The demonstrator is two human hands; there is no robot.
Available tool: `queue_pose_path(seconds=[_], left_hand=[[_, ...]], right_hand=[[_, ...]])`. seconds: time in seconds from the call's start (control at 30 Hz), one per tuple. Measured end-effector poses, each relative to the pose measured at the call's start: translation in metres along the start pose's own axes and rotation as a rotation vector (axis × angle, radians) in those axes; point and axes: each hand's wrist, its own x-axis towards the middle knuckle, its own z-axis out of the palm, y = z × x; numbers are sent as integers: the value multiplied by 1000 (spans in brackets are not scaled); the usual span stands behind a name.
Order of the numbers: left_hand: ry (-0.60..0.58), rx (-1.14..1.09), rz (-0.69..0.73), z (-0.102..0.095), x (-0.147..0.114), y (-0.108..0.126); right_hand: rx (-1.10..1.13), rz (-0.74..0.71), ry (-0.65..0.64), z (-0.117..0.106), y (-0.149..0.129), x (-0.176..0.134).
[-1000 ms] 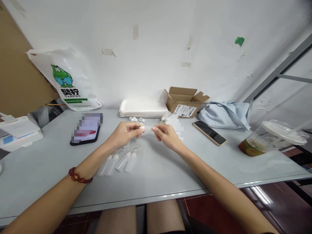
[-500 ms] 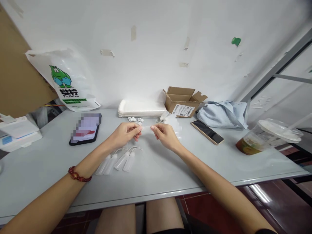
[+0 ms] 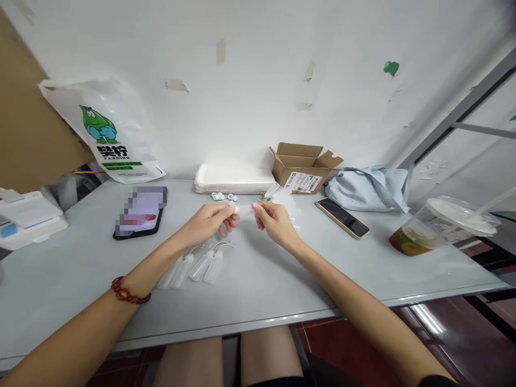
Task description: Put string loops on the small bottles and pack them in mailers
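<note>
Between my hands, just above the table, a small translucent plastic bottle lies level. My left hand is pinched at its left end, where something whitish, perhaps a cap, shows at the fingertips. My right hand grips the bottle's other end between thumb and fingers. Below my left hand lie several similar bottles with thin bent spouts. Small white caps sit beyond my left hand. More clear bottles lie behind my right hand, which partly hides them.
A white stack and an open cardboard box stand against the wall. One phone lies left, another phone right. Further right are a pale blue cloth bag and a drink cup. A white plastic bag stands back left.
My hands have moved slightly apart, and more of the bottle shows between them. The fingers of my left hand have shifted at its end. The things on the table have stayed put.
</note>
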Motion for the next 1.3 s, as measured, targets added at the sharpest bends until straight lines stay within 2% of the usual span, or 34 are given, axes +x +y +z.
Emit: queue_pose_path(seconds=[0.23, 0.37, 0.47, 0.63, 0.7, 0.87, 0.97, 1.07, 1.17, 1.23, 1.3], left_hand=[[34, -153, -74, -1, 0, 0], [81, -247, -115, -1, -1, 4], [72, -296, -154, -1, -1, 3], [10, -337, -124, -3, 0, -1], [8, -287, -59, -3, -1, 0], [68, 55, 153, 4, -9, 10], [101, 159, 204, 3, -5, 9], [213, 213, 143, -13, 6, -5], [428, 325, 32, -40, 19, -28], [460, 400, 20, -55, 26, -43], [418, 472, 43, -61, 31, -53]], right_hand=[[12, -34, -12, 0, 0, -1], [-35, -163, 39, 2, 0, -2], [-81, -237, 57, 4, -1, -3], [-79, -155, 19, 3, -2, -6], [-61, -119, 8, 1, -1, -6], [23, -70, -20, 0, 0, -4], [58, -50, -29, -1, 3, 1], [20, -102, 101, -14, 12, 11], [-144, -221, 411, -39, 28, 25], [-274, -242, 544, -57, 40, 33], [-373, -224, 596, -71, 50, 39]])
